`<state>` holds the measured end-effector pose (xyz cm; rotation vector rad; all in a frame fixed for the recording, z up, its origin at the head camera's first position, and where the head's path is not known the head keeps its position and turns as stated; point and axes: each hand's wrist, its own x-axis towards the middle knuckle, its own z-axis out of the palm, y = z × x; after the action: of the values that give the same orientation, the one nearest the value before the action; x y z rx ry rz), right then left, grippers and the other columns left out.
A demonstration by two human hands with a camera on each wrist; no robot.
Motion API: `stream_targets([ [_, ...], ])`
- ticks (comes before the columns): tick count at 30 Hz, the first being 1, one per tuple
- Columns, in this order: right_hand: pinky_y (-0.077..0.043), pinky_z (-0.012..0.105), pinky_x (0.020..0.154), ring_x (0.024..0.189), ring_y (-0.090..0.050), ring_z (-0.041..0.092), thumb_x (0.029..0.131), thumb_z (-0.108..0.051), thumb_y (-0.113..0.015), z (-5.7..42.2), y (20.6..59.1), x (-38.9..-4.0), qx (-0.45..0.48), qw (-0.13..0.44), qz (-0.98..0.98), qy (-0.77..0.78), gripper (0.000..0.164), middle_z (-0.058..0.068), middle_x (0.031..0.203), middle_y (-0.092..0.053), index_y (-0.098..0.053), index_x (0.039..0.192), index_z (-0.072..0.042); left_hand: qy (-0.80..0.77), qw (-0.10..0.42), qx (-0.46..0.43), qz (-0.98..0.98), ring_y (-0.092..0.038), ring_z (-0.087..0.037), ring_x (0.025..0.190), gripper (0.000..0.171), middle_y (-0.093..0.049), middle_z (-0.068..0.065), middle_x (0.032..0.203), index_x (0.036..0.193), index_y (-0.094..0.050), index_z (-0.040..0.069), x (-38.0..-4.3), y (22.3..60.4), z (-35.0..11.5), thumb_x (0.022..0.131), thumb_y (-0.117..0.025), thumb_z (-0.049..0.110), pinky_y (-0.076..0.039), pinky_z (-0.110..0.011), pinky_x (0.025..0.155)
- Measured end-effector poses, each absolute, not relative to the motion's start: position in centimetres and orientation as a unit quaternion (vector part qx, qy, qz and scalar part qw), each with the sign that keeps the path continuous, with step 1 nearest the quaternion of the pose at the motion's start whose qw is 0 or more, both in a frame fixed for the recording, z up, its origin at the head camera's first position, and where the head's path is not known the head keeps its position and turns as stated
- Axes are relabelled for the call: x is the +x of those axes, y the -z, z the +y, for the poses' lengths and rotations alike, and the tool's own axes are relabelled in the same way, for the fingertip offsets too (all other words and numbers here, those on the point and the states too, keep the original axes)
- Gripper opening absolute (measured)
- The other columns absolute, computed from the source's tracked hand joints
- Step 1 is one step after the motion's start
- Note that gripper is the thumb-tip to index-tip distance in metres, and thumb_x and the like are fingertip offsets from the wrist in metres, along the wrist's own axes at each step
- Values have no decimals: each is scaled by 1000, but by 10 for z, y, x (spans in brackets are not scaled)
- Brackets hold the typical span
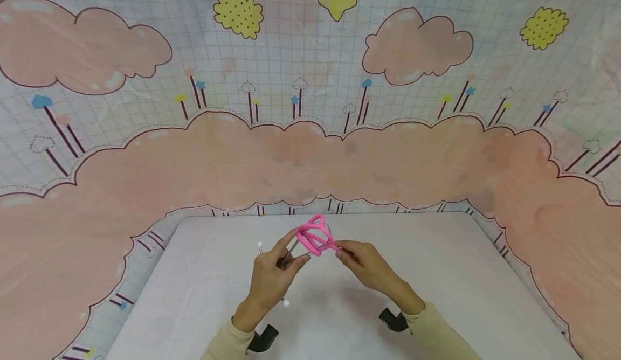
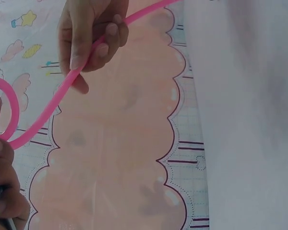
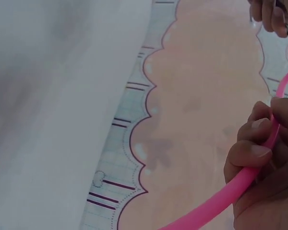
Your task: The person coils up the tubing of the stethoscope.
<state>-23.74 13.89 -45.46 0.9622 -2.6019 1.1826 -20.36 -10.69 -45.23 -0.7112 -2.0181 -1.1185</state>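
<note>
A stethoscope with pink tubing (image 1: 315, 251) is held up over the white table, its tubing bent into several loops between my hands. My left hand (image 1: 270, 275) grips the metal ear tubes near the loops. White ear tips (image 1: 285, 303) stick out on either side of this hand. My right hand (image 1: 370, 265) pinches the pink tubing at the right side of the loops. In the right wrist view, the fingers (image 3: 253, 152) of this hand curl round the tubing (image 3: 216, 203), which runs on past the lower edge. The chest piece does not show.
The white table (image 1: 427, 274) spreads under both hands. A patterned cloth with pink clouds (image 1: 417, 47) hangs behind it and surrounds its sides. Black wrist mounts (image 1: 263, 339) sit on both forearms at the beige sleeves (image 1: 439, 330).
</note>
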Motion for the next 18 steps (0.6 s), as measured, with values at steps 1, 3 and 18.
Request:
stream_targets([
  [1, -44, 18, 56, 65, -47, 3, 97, -16, -62, 139, 454, -237, 313, 61, -865, -389, 25, -1, 78, -62, -68, 119, -7, 434, 357, -272, -781, -32, 4, 54, 64, -41, 5, 54, 135, -58, 9, -204, 452, -108, 76, -84, 11, -28, -9, 49],
  [3, -43, 18, 55, 65, -46, 3, 96, -16, -63, 141, 455, -236, 307, 58, -869, -384, 24, -1, 79, -63, -68, 118, -7, 437, 361, -267, -780, -32, 3, 54, 64, -41, 4, 54, 134, -59, 8, -205, 452, -111, 75, -84, 9, -28, -9, 50],
  [18, -39, 18, 54, 63, -43, 2, 93, -19, -68, 150, 455, -229, 285, 59, -886, -362, 19, -10, 73, -53, -70, 111, -11, 405, 391, -238, -791, -29, 3, 53, 65, -40, 6, 53, 133, -60, 8, -211, 455, -123, 73, -85, 10, -26, -11, 49],
])
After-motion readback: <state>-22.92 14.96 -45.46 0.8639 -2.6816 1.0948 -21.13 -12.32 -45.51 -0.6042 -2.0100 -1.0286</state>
